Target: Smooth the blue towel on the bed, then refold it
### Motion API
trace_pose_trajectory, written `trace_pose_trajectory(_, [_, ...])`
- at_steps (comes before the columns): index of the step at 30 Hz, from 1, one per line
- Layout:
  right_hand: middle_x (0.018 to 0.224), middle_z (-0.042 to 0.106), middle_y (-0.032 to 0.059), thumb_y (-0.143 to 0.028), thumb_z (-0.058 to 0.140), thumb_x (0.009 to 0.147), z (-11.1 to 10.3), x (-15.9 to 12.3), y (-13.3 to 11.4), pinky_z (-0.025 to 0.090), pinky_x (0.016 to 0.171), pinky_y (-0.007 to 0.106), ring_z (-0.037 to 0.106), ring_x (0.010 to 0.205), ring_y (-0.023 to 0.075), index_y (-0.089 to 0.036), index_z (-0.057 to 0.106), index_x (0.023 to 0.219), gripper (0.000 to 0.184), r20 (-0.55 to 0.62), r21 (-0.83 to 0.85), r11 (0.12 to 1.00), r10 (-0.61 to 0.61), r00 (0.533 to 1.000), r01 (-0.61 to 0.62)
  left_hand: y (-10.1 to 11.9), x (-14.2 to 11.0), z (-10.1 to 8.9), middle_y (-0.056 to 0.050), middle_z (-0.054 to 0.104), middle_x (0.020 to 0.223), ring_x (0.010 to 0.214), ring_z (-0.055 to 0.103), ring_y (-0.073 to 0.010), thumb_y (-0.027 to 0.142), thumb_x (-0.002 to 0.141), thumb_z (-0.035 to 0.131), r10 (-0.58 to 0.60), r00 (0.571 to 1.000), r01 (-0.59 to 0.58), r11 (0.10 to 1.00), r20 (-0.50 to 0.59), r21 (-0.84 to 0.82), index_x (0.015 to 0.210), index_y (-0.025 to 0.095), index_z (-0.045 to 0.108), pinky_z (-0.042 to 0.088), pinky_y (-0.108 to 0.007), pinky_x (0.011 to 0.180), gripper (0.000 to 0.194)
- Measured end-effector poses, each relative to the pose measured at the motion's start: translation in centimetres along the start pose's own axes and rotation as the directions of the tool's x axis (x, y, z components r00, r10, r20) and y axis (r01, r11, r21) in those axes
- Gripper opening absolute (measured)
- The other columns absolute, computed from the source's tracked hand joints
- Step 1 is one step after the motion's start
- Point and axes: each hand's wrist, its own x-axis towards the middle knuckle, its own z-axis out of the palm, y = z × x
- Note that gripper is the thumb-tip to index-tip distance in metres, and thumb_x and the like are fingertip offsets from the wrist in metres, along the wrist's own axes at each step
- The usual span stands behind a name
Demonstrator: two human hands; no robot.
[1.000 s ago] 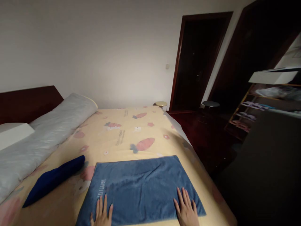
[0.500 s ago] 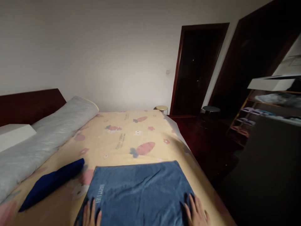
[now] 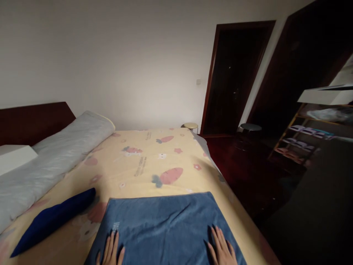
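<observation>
A blue towel (image 3: 165, 224) lies spread on the bed, with a few wrinkles near its middle and pale lettering by its left edge. My left hand (image 3: 110, 252) rests on the towel's left side, fingers stretched out and partly over the lettering. On the right side my right hand (image 3: 221, 248) lies with its fingers extended on the cloth. Neither hand grips anything. The towel's near end falls outside the view. To the left of it, a darker blue folded cloth (image 3: 55, 222) lies on the bedsheet.
The yellow carrot-print bedsheet (image 3: 149, 147) covers the bed. A grey rolled quilt (image 3: 63, 147) and a white box (image 3: 16, 158) lie by the dark headboard (image 3: 35, 119). Beyond the bed stand two stools, one yellow (image 3: 191, 126), one dark (image 3: 250, 127). A shoe rack (image 3: 286, 129) stands right.
My left hand has slid forward and slightly right on the towel, now covering part of the lettering. My right hand has shifted a little inward, to the left. The view has tilted slightly.
</observation>
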Motion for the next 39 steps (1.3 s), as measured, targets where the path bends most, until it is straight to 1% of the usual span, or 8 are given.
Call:
trace_pose_trajectory(5, [0.158,0.030,0.0073,-0.060,0.022,0.093,0.6,9.4,-2.8,0.027,0.117,0.050,0.025,0.147,0.0231,-0.023,0.034,0.148,0.067,0.091,-0.001,1.000,0.009,0.996,-0.009,3.8,9.0,-0.6,-0.009,0.036,0.156,0.144,0.032,-0.0228,0.045,0.094,0.015,-0.019,1.000,0.019,0.999,-0.008,0.039,0.149,0.017,0.031,0.031,-0.048,0.113,0.064])
trace_pose_trajectory(8, [0.159,0.028,0.0090,-0.057,0.021,0.093,0.9,14.3,-2.2,0.024,0.118,0.050,0.022,0.147,0.0238,-0.019,0.031,0.149,0.068,0.085,-0.098,0.991,0.097,0.992,-0.089,2.2,13.5,0.2,-0.013,0.033,0.158,0.145,0.030,-0.0246,0.046,0.095,0.015,-0.112,0.993,0.114,0.993,-0.046,0.038,0.150,0.013,0.025,0.032,-0.050,0.113,0.065])
trace_pose_trajectory(11, [0.160,0.024,0.0084,-0.055,0.023,0.092,2.0,16.0,-1.0,0.020,0.119,0.049,0.020,0.148,0.0239,-0.017,0.027,0.150,0.070,0.139,-0.195,0.974,0.146,0.980,-0.117,0.0,14.7,1.9,-0.012,0.041,0.153,0.142,0.034,-0.0257,0.054,0.093,0.026,-0.137,0.991,0.137,0.990,0.000,0.028,0.151,0.021,0.024,0.034,-0.051,0.112,0.067])
trace_pose_trajectory(16, [0.162,0.017,0.0051,-0.057,0.019,0.092,3.0,15.2,-0.6,0.016,0.120,0.047,0.014,0.150,0.0210,-0.020,0.021,0.152,0.071,0.147,-0.262,0.956,0.171,0.974,-0.128,-0.7,13.6,2.7,-0.013,0.034,0.157,0.143,0.032,-0.0292,0.049,0.094,0.017,-0.163,0.983,0.156,0.984,0.081,0.084,0.147,0.016,0.034,0.035,-0.059,0.109,0.065])
trace_pose_trajectory(24, [0.159,0.029,0.0061,-0.059,0.020,0.092,0.6,17.0,-0.7,0.020,0.120,0.048,0.021,0.148,0.0204,-0.020,0.030,0.149,0.070,0.280,-0.119,0.967,0.251,0.926,-0.226,-2.4,16.8,1.0,-0.014,0.044,0.151,0.141,0.035,-0.0282,0.044,0.090,0.027,-0.098,0.958,0.104,0.995,0.270,-0.006,0.141,0.012,0.043,0.037,-0.052,0.109,0.062])
trace_pose_trajectory(29, [0.159,0.027,0.0046,-0.057,0.021,0.095,0.4,14.7,-7.0,0.019,0.119,0.054,0.017,0.149,0.0218,-0.025,0.027,0.150,0.064,0.171,-0.017,1.000,0.017,0.985,-0.014,0.9,16.5,0.4,-0.015,0.037,0.155,0.146,0.026,-0.0283,0.037,0.091,0.025,-0.188,0.966,0.177,0.981,0.175,0.081,0.143,0.013,0.041,0.027,-0.057,0.114,0.058])
trace_pose_trajectory(33, [0.159,0.024,0.0025,-0.058,0.023,0.096,3.2,11.1,-13.4,0.025,0.118,0.052,0.022,0.147,0.0217,-0.031,0.026,0.149,0.060,0.231,0.103,0.972,-0.230,0.945,0.212,3.6,16.3,0.2,-0.014,0.024,0.161,0.148,0.021,-0.0268,0.038,0.095,0.017,-0.186,0.974,0.175,0.980,0.131,0.096,0.146,0.016,0.034,0.029,-0.059,0.111,0.058])
trace_pose_trajectory(39, [0.158,0.018,0.0014,-0.061,0.022,0.095,5.1,9.7,-15.5,0.023,0.119,0.052,0.020,0.147,0.0236,-0.030,0.023,0.149,0.062,0.339,0.087,0.978,-0.206,0.918,0.188,0.3,17.3,1.6,-0.011,0.040,0.154,0.142,0.034,-0.0271,0.048,0.091,0.032,-0.139,0.958,0.118,0.988,0.250,0.095,0.143,0.025,0.039,0.034,-0.054,0.110,0.057])
